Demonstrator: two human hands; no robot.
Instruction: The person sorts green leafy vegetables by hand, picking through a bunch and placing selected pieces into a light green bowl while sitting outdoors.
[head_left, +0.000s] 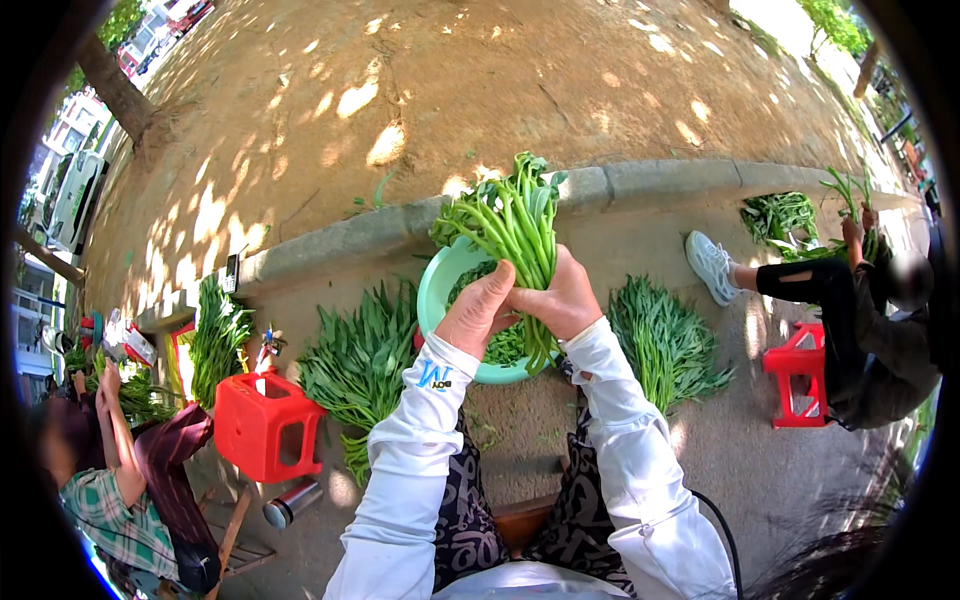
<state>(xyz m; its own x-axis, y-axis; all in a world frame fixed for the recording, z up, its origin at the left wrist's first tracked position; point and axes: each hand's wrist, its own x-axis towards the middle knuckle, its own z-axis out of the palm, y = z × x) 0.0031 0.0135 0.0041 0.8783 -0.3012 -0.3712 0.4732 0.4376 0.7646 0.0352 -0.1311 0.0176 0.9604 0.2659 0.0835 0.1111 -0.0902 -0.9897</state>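
Observation:
Both of my hands are closed around a bunch of water spinach [520, 225], with its thick green stems fanned upward and leaves hanging below. My left hand [474, 312] grips its lower left side, thumb up along the stems. From the right, my right hand [563, 297] wraps the bunch, its thumb crossing the front. Beneath them a mint-green basin [434, 290] on the ground holds cut green pieces, partly hidden by my hands. A heap of water spinach [350, 365] lies left of the basin, and another heap [662, 345] lies to its right.
Red plastic stools [262, 425] [797, 375] stand on either side. A steel flask [292, 503] lies at lower left. Beyond the basin runs a concrete curb [660, 184]. People sit at far left and far right, both handling greens.

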